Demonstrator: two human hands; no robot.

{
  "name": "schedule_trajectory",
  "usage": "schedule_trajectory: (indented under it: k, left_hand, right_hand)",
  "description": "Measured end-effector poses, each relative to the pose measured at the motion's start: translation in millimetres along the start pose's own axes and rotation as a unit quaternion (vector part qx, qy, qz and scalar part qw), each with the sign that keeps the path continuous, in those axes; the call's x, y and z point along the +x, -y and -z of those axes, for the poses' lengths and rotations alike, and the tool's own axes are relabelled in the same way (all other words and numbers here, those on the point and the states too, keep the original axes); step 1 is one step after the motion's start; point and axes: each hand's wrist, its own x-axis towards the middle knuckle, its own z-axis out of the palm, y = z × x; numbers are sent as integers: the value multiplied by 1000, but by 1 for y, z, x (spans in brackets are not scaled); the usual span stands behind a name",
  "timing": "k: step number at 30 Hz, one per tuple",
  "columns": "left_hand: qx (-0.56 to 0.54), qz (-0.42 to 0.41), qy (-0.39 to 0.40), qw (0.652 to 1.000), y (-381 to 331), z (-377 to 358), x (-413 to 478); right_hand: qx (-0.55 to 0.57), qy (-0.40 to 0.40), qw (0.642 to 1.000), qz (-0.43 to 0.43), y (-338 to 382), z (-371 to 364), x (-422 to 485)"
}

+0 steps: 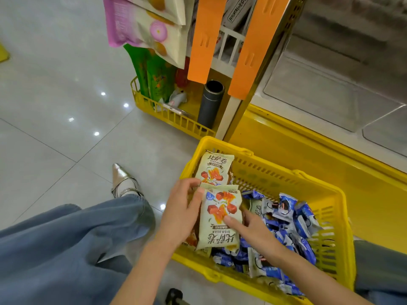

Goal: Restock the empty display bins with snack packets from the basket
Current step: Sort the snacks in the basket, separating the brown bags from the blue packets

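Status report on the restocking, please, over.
Left hand and right hand both grip one cream snack packet. Packet low over the yellow basket, not binned yet. Nothing blocking the clear bins.

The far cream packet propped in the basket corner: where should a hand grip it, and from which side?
Probably pinch its top sealed edge, coming from above. The far cream packet leans against the basket wall with that flat edge uppermost and free; its lower end is hidden behind the near packet.
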Motion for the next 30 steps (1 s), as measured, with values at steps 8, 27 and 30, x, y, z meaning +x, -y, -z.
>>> schedule_trajectory:
  k: [8,27,30]
  left_hand:
    - [111,107,13,988,50,12,4]
    - [198,-120,127,965,-4,-104,25]
    - [231,-42,238,942,20,-152,52]
  right_hand:
    - [-82,-20,993,-85,-26,-51,24]
    - [-441,-284,849,-74,-79,157,33]
    - [-472,-249,841,-92,-91,178,44]
